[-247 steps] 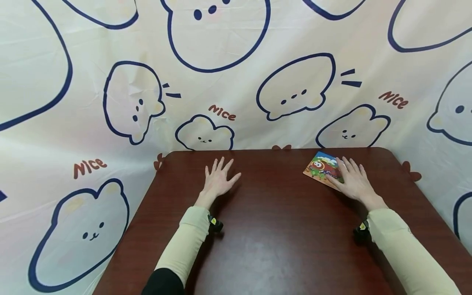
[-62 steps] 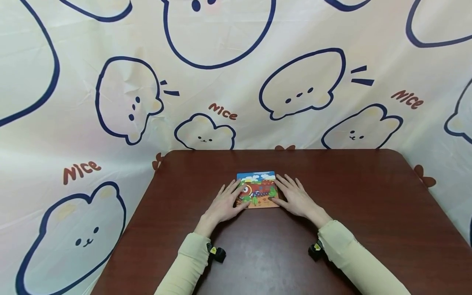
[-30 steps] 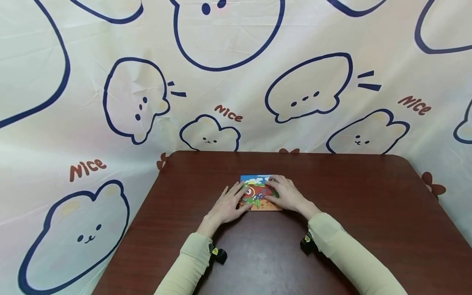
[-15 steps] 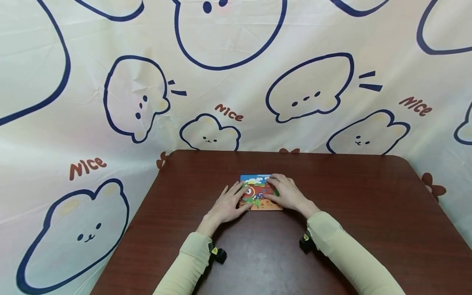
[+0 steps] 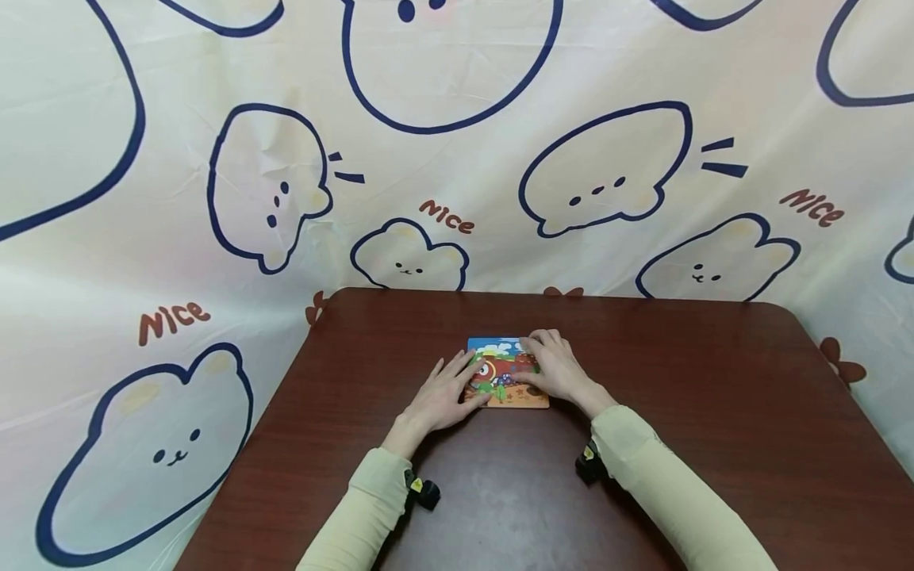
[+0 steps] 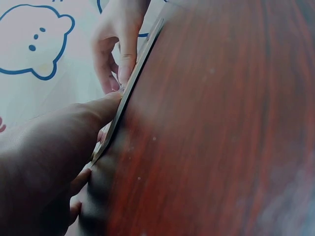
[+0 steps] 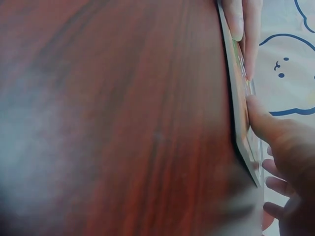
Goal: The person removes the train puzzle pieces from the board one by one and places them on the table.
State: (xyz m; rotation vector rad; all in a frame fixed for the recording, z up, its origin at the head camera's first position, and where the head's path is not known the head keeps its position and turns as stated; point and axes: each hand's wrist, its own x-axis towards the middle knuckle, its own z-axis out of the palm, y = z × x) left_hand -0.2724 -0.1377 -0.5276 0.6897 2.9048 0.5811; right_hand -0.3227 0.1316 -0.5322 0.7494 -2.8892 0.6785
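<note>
A thin, square picture board, apparently a children's jigsaw puzzle [image 5: 493,349] with a red cartoon train, blue sky and sandy ground, lies flat on the brown table. My left hand [image 5: 437,398] rests along its left side, fingers fairly straight, thumb by the lower edge. On the right half, my right hand [image 5: 560,373] has curled fingers near the upper edge and its thumb on the face, pinching at the puzzle. In the left wrist view the right thumb [image 6: 127,61] points down onto the board. Whether a loose piece sits between those fingertips is hidden.
The dark wooden table [image 5: 643,444] surrounds the puzzle, its far edge a short way behind. A pale curtain [image 5: 485,159] with blue bear outlines hangs behind it and at both sides. Small black wrist cameras [image 5: 427,495] sit under both cuffs.
Earlier the puzzle lay tilted at the far right under my right hand; it is now squared in the middle. My right fingers have since curled inward and shifted slightly. My left hand stays put.
</note>
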